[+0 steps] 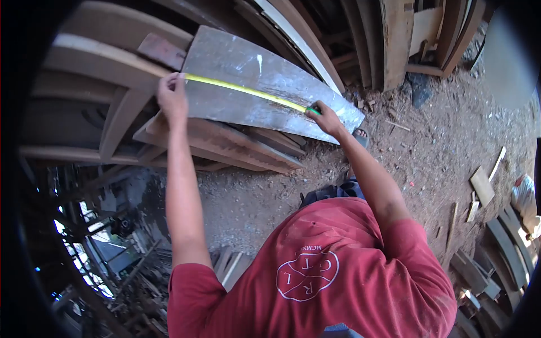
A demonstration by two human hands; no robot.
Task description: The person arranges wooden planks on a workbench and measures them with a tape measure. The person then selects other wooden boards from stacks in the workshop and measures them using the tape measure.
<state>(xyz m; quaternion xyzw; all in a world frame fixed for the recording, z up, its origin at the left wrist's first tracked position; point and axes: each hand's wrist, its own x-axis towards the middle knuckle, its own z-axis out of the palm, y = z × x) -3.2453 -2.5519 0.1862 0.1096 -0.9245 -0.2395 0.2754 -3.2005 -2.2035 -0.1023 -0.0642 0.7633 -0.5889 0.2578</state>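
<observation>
A yellow tape measure is stretched lengthwise over a worn grey board with white stains. At the board's left edge, my left hand pinches the tape's end. Near the board's right end, my right hand is wrapped round the tape's case, of which a bit of green shows between the fingers. The tape lies nearly straight between the two hands, slanting down to the right.
Curved timber pieces stand along the top. More planks lie under and below the board. Offcuts and stacked curved wood are on the dirt ground at the right. A foot in a sandal is beside the board.
</observation>
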